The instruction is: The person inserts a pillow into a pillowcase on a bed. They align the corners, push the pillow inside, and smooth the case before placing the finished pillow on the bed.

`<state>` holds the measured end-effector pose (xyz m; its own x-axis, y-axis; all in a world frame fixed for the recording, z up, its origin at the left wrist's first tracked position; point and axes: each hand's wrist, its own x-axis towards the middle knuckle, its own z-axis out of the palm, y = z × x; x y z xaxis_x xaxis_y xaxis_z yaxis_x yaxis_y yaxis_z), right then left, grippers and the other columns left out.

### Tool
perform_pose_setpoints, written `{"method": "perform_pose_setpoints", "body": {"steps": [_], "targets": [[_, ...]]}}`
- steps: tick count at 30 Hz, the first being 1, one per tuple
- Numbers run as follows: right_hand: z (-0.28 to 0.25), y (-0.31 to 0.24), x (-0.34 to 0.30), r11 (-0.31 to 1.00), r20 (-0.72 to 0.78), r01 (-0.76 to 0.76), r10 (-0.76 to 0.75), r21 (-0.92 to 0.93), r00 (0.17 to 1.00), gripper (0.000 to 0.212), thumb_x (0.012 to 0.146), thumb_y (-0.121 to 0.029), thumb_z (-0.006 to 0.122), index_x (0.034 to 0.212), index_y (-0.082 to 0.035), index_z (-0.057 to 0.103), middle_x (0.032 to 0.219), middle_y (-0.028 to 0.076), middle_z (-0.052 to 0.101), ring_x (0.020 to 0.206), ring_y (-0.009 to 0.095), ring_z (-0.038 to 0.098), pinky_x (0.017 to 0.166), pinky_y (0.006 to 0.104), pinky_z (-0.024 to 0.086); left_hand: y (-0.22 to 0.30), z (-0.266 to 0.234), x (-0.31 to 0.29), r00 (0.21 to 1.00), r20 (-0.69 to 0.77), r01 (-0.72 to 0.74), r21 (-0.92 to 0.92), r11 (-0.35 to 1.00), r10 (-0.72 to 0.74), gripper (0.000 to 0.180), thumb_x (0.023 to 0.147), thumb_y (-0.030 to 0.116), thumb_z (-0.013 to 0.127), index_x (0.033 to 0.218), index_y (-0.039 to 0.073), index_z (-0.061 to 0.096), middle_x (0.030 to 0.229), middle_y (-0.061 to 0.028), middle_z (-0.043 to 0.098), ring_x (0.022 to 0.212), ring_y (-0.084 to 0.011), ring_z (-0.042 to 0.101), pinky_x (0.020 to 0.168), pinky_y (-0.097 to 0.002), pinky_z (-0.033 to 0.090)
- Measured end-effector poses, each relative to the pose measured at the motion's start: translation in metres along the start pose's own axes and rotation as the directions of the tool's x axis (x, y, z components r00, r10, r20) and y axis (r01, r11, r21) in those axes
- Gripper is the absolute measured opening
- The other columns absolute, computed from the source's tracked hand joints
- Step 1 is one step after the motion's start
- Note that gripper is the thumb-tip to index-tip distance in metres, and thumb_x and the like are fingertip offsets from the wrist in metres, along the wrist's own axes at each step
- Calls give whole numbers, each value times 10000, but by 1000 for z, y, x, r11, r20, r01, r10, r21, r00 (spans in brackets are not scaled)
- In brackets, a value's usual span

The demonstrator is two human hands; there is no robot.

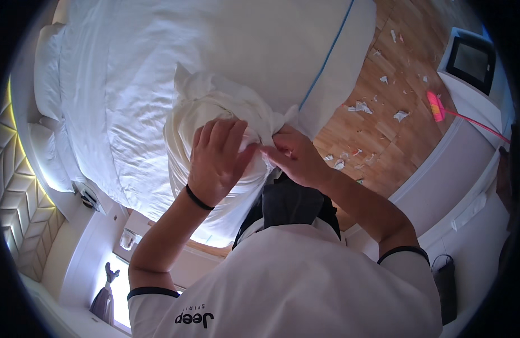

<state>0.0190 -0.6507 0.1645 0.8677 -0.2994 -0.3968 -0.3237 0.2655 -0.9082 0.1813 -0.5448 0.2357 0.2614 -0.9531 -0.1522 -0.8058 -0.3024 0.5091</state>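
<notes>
Cloth (181, 132) on the bed (130, 112) is, it seems, being gathered: the right hand (301, 158) pinches its neck (283, 119) between its fingers; the left hand (216, 160) curls over it, grip unclear. The next move likely calls for steady tension. Roundish, it shows no clear long axis; its neck points right.

A white cloth (212, 98) sits just left of the middle of the frame, gathered into a loose, rounded heap. Its left side sweeps round in long curved folds, with a creamier tint toward the inside. At the heap's upper left, one pointed end stands up. On its right, near the centre of the frame, the fabric draws together into a tight, crumpled bunch; whether this is knotted cannot be told.
</notes>
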Motion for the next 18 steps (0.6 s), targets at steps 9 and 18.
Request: {"method": "perform_pose_setpoints", "body": {"steps": [9,18], "targets": [[30,-22,-16,869,-70,155,-212,-470,975,158,832,-31,653,980,-16,601,1013,144,572,820,333,639,676,389,533,16,50,-30,740,492,522,-850,-70,-458,340,1009,124,490,1308,-35,459,1168,-100,579,1056,-172,585,927,-280,464],[10,43,-12,692,-214,-321,569,647,794,429,879,-66,670,1225,2,427,1056,171,628,816,224,704,639,333,631,13,40,-3,976,-191,71,-194,978,-109,330,811,-8,615,1138,-6,573,1148,-188,569,963,-372,609,824,-413,521]]}}
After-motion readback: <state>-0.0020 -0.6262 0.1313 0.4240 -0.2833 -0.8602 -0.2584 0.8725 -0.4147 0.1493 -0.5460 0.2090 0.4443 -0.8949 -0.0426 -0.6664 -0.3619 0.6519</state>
